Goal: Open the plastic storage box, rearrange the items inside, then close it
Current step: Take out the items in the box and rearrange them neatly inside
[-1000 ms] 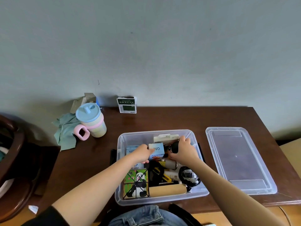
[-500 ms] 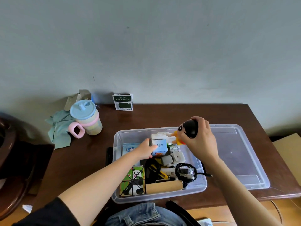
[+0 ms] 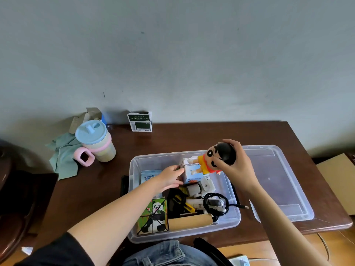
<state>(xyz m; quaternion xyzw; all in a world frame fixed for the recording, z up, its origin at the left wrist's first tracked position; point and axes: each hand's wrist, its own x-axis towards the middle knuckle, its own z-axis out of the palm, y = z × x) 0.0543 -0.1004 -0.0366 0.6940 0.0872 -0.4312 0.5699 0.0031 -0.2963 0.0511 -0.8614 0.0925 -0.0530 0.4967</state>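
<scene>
Rearranging is under way in the open box (image 3: 134, 191) on the worktop (image 3: 172, 139). Inside, left hand (image 3: 171, 178) fingers clasp a carton (image 3: 193, 174). Above the box's far-right corner, right hand (image 3: 237, 166) fingers grip the doll (image 3: 215, 159). Next, probably find it a gap. Lid (image 3: 278, 181) lies right of the box.

Box (image 3: 134, 166) far-left corner lying bare | near half crowding with panda cube (image 3: 153, 215), cable coil (image 3: 216, 205) | worktop (image 3: 182, 139) behind staying open

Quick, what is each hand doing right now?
Left hand: grips the small blue-and-white carton inside the storage box.
Right hand: holds the cartoon boy figurine by its head.
</scene>
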